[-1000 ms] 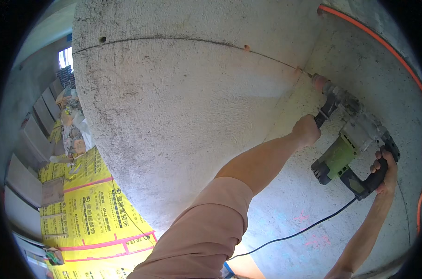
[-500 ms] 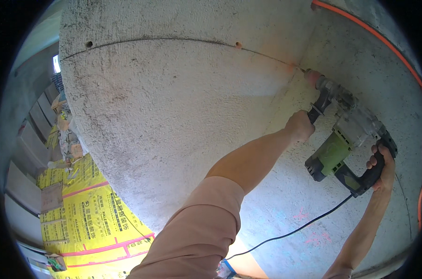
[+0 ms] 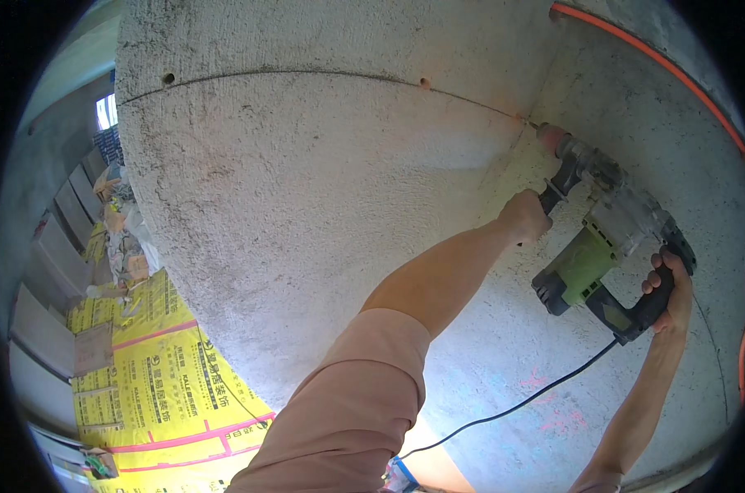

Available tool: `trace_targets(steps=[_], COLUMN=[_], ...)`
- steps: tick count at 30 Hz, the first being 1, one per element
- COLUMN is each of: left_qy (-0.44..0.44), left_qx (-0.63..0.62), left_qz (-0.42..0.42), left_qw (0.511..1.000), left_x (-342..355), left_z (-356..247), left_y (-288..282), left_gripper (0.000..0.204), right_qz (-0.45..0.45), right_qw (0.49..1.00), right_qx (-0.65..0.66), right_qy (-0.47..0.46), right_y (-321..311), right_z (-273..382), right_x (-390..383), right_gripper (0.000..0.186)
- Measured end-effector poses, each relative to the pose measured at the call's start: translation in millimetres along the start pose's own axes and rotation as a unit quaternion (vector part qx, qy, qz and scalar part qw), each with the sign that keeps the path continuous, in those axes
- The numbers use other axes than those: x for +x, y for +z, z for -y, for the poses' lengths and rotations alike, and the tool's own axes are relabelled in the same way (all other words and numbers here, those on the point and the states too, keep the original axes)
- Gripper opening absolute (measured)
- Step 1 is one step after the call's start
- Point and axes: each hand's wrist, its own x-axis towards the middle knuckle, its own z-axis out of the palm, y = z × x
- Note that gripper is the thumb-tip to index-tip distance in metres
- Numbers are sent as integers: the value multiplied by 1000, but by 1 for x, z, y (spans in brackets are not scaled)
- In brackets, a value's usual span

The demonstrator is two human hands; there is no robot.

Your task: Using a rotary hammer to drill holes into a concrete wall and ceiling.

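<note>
Drill [image 3: 582, 267], green and grey, right half of frame, nose tilted to upper left. Left hand [image 3: 524, 218], right of center: grip wrapped tight round the black side handle [image 3: 562, 184]. Right hand [image 3: 672, 287], far right: grip closed on the rear handle [image 3: 653, 306], fingers curled around it; can't tell if the trigger is pressed. Bit [image 3: 533, 125], upper right, points at the rough grey wall [image 3: 306, 214] near the corner, at the end of a dark line [image 3: 306, 71]; can't tell how deep. Two holes along that line: one upper left [image 3: 168, 79], one upper center [image 3: 425, 83]. Black cord [image 3: 512, 411] curves down to bottom center. Orange tube [image 3: 660, 62] across upper right corner. Yellow sheeting [image 3: 159, 386] with pink tape [image 3: 163, 333], lower left. Pale pink sleeve [image 3: 339, 403], bottom center.
</note>
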Motion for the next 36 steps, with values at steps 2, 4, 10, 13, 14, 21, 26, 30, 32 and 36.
trace_targets(steps=[2, 4, 10, 13, 14, 21, 26, 30, 32, 36], left_qy=[14, 17, 6, 6, 9, 22, 18, 19, 25, 4], left_qx=[9, 17, 18, -1, -16, -32, -7, -34, -22, -3], left_qz=[-9, -16, -13, -21, -18, -26, -20, -7, -9, -19], left_qw=[1000, 1000, 1000, 1000, 1000, 999, 1000, 999, 999, 1000], left_x=[0, 0, 4, 7, 9, 10, 7, 9, 9, 10], left_z=[1, 1, 4, 5, 5, 8, 9, 11, 12, 8], left_y=[0, 2, 2, 5, 6, 9, 6, 4, 6, 7], left_gripper=[39, 40, 36, 30, 28, 25, 29, 32, 33, 34], right_qz=[-7, -12, 6, 10, 7, 2, 5, 8, 15, 12], right_qw=[1000, 1000, 1000, 1000, 1000, 1000, 1000, 1000, 1000, 999], right_qx=[-4, -4, 2, 3, 1, -4, 9, 0, 1, 8], right_qy=[3, 8, 15, 11, 10, 2, 11, 12, 19, 33], right_y=[1, 1, 2, 4, 4, 10, 12, 11, 9, 4], right_z=[0, 0, 0, 1, 2, 6, 3, 3, 3, 2], right_x=[0, -1, 1, 3, 3, -3, -4, -2, -1, 8], right_gripper=[20, 20, 19, 18, 17, 16, 17, 17, 17, 17])
